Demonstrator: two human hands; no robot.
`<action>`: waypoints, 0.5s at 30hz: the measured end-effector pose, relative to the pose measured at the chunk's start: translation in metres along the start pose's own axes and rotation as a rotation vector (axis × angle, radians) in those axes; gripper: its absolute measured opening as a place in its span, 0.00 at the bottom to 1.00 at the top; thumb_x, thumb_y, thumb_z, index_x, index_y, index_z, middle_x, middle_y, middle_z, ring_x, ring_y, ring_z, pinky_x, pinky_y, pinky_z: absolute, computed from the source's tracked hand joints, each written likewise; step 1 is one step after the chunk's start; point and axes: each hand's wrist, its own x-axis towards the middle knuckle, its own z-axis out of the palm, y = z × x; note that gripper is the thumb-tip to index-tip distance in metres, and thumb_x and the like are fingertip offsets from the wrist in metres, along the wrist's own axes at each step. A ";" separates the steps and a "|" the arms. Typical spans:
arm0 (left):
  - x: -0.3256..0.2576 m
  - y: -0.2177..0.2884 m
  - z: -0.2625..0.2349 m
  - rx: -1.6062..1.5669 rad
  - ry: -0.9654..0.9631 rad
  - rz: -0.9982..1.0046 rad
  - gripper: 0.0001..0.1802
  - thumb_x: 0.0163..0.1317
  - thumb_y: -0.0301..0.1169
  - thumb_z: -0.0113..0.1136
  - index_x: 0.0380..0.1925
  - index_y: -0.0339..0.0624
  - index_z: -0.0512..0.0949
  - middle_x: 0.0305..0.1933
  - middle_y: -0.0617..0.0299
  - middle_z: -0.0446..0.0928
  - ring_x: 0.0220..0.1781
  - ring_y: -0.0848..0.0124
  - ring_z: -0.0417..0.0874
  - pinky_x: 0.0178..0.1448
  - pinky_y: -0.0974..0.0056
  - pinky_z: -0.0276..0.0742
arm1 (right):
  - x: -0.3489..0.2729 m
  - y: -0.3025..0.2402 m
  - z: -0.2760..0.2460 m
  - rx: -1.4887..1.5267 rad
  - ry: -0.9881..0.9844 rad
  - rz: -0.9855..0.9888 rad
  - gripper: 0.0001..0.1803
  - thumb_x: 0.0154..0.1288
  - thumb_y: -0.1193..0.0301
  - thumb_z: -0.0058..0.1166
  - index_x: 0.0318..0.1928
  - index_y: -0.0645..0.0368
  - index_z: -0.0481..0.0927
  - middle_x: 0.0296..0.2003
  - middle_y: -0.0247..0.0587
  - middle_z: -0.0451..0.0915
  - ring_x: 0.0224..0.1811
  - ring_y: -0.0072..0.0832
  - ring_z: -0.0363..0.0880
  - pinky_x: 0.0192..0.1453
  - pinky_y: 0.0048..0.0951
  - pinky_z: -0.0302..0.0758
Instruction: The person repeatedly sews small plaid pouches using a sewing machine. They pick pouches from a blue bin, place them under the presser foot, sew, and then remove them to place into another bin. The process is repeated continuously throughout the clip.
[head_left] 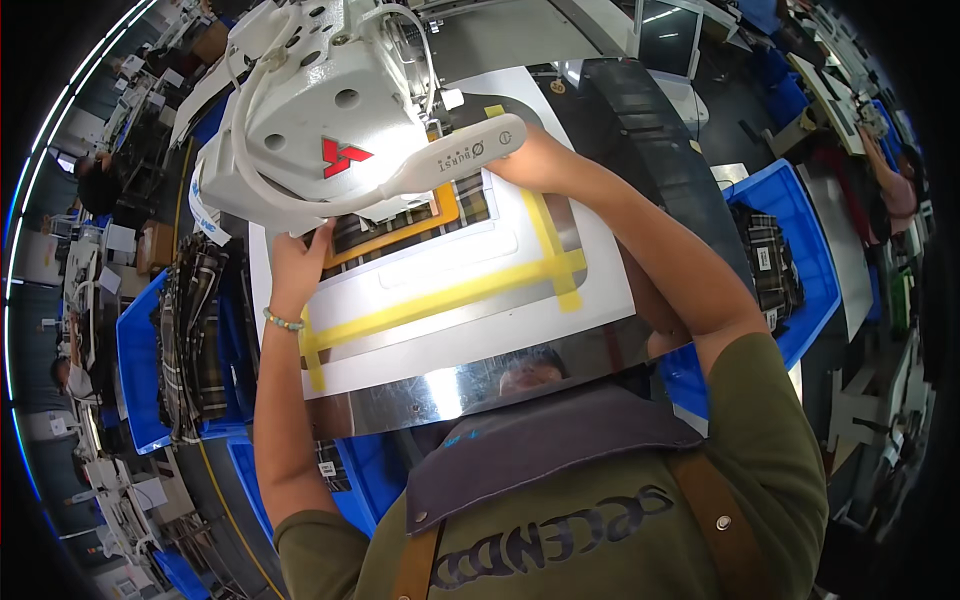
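Looking over, the near side of the white sheet (450, 350) is wide open, loads of room to reach in between the forearms (280, 390). Farther in it's tight: the machine head (330, 110) hogs the space over the frame (385, 243), and the lamp (450, 157) cuts across toward the right hand (538, 160). Bins (138, 370) crowd both flanks.
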 end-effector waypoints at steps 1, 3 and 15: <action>0.002 -0.003 -0.004 -0.052 0.083 -0.016 0.22 0.70 0.36 0.68 0.56 0.31 0.80 0.40 0.55 0.84 0.36 0.72 0.76 0.41 0.67 0.70 | 0.002 -0.007 0.000 0.029 0.011 0.040 0.20 0.70 0.65 0.61 0.57 0.63 0.81 0.50 0.56 0.84 0.55 0.47 0.83 0.61 0.43 0.78; 0.000 -0.002 0.029 -0.192 0.161 -0.040 0.18 0.70 0.33 0.66 0.52 0.30 0.80 0.42 0.52 0.83 0.43 0.66 0.77 0.47 0.65 0.70 | -0.006 -0.011 -0.023 -0.037 -0.076 0.136 0.20 0.70 0.65 0.60 0.56 0.65 0.81 0.47 0.55 0.85 0.52 0.46 0.84 0.58 0.43 0.78; -0.071 0.001 -0.024 -0.215 -0.091 -0.165 0.16 0.70 0.35 0.64 0.44 0.29 0.81 0.73 0.41 0.70 0.73 0.53 0.70 0.75 0.58 0.64 | -0.068 -0.041 -0.022 0.241 -0.296 0.099 0.19 0.73 0.66 0.58 0.60 0.61 0.83 0.46 0.45 0.83 0.47 0.30 0.79 0.53 0.31 0.77</action>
